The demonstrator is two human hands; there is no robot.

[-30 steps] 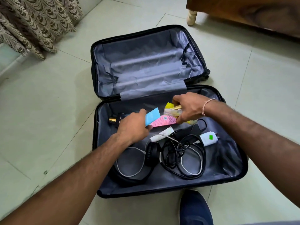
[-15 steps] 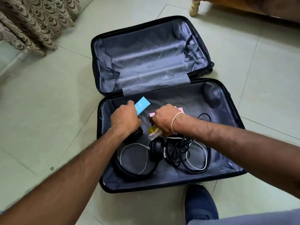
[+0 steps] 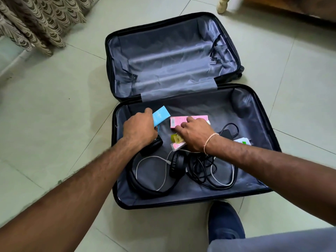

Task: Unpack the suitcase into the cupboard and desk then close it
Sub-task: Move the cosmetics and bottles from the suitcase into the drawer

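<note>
Suitcase (image 3: 181,91) lies open on floor tiles (image 3: 54,115) at frame centre, its lower half holding headphones (image 3: 174,166), black cable (image 3: 205,171) and small packs, where the left hand (image 3: 140,130) grips a blue box (image 3: 161,116) and the right hand (image 3: 194,135), fingers curled, holds a pink box (image 3: 181,120).

Both bare forearms reach in from about seven and four o'clock. The left hand (image 3: 140,130) is knuckles-up, fingers curled, apparently pinching something. The right hand (image 3: 195,135), a thin band at its wrist, lies palm-down with fingers bent at its eleven o'clock.
</note>
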